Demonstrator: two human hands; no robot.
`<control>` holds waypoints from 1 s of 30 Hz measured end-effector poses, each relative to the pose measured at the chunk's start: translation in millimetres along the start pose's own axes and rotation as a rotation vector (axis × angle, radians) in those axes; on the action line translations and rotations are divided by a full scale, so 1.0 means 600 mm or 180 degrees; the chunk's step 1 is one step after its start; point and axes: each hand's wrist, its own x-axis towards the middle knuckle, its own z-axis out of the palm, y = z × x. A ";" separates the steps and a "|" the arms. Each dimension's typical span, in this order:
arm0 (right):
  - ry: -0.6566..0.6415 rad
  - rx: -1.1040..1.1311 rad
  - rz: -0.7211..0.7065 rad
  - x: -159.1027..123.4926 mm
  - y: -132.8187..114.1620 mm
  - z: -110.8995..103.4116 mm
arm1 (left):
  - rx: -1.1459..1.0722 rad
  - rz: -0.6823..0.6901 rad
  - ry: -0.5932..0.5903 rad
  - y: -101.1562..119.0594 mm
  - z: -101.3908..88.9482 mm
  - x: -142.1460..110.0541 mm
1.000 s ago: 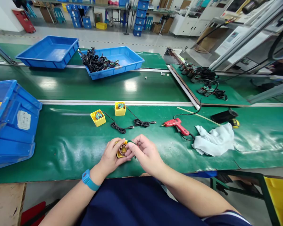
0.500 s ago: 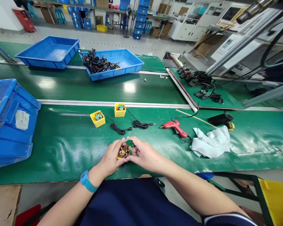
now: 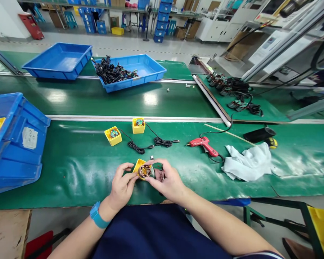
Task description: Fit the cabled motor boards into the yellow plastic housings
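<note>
Between the thumb and fingers of my right hand [image 3: 169,180] is a motor stator [image 3: 140,173], a ring of copper windings. It is tilted over a small yellow box [image 3: 136,165] on the green bench. My left hand [image 3: 124,182] grips that box at its left side with bent fingers. Behind my right fingers a USB plug [image 3: 152,157] shows, and the rest of its cord is mostly hidden. Farther back stand two more yellow boxes, a left one [image 3: 113,139] and a right one [image 3: 138,128], each with a green circuit board inside and a coiled black cord.
A red glue gun [image 3: 203,144] lies to the right, near a white cloth [image 3: 247,163] and a black cylinder [image 3: 259,134]. A blue bin [image 3: 16,158] stands at left. Across the bench are two blue trays; the right tray [image 3: 129,83] holds black cords. More wired stators [image 3: 239,104] lie at far right.
The stator has tilted and shifted toward the right in my right hand, uncovering more of the yellow box. My left hand has drawn back to the box's left side. The view has shifted slightly.
</note>
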 end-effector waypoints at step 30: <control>0.0711 -0.1241 -0.0487 -0.006 0.005 0.045 | -0.0216 -0.1144 -0.0500 -0.030 0.068 -0.037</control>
